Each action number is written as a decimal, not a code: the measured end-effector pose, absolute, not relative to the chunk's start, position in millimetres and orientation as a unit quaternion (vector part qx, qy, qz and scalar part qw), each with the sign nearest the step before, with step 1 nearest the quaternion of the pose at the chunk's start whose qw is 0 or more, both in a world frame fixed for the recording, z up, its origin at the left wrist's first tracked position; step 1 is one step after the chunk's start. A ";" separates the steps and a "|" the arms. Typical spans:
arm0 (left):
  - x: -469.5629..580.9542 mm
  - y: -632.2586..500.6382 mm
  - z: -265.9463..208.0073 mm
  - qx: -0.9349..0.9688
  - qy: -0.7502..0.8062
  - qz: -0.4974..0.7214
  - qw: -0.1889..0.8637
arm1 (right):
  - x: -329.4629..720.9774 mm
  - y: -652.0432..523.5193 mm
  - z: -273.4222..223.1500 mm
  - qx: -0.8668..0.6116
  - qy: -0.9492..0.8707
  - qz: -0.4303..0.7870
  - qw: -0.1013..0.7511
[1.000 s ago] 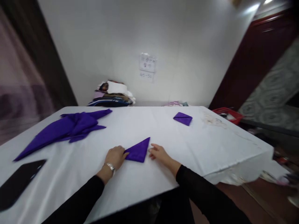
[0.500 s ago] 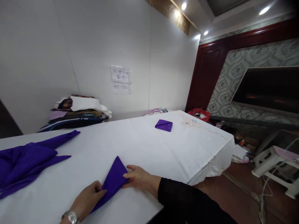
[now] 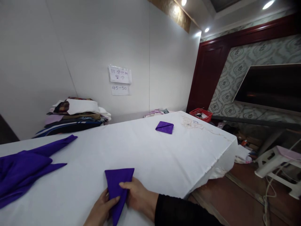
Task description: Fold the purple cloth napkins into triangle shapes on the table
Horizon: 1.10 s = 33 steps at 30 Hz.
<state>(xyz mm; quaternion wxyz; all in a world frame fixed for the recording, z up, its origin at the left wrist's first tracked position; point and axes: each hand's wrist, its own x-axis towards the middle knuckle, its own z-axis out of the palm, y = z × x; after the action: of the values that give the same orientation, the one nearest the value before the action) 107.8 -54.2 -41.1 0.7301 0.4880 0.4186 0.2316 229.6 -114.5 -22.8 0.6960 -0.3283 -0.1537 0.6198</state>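
Farthest left of both grips, a loose purple cloth point(image 3: 25, 169) spreads over the white worktop point(image 3: 145, 150), and a stack of clothes point(image 3: 78, 114) sits beyond it, up and left of the hands. The left hand point(image 3: 101, 207) has a closed grip on the lower left edge of a folded purple napkin point(image 3: 115, 182), thumb lying on the front, fingers mostly hidden behind. The napkin stands between the two grips, wide straight edge up, narrowing to a point below. On its right side, the right hand point(image 3: 140, 195) pinches it, thumb flat on the front, fingers behind. Beyond the right grip lies a purple folded square point(image 3: 165, 127); farther right is a red basket point(image 3: 204, 115).
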 end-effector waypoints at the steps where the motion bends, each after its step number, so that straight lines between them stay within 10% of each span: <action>1: 115.2 -56.4 -39.2 0.486 0.419 0.232 0.731 | 233.4 -115.2 -22.1 -0.334 -0.150 0.615 0.698; 22: 302.4 -103.1 -52.3 0.794 0.239 0.182 0.529 | 548.1 -146.6 -15.3 -0.432 -0.016 0.204 0.878; 33: 306.6 -87.2 -105.5 0.734 0.248 0.109 0.623 | 691.0 -89.6 -33.6 -0.493 0.040 0.127 0.860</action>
<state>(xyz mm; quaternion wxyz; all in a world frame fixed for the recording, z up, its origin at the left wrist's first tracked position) 306.6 -87.2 -105.5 0.6229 0.7339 0.2479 0.1091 691.0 -89.6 -33.6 0.8600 -0.4926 0.0398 0.1271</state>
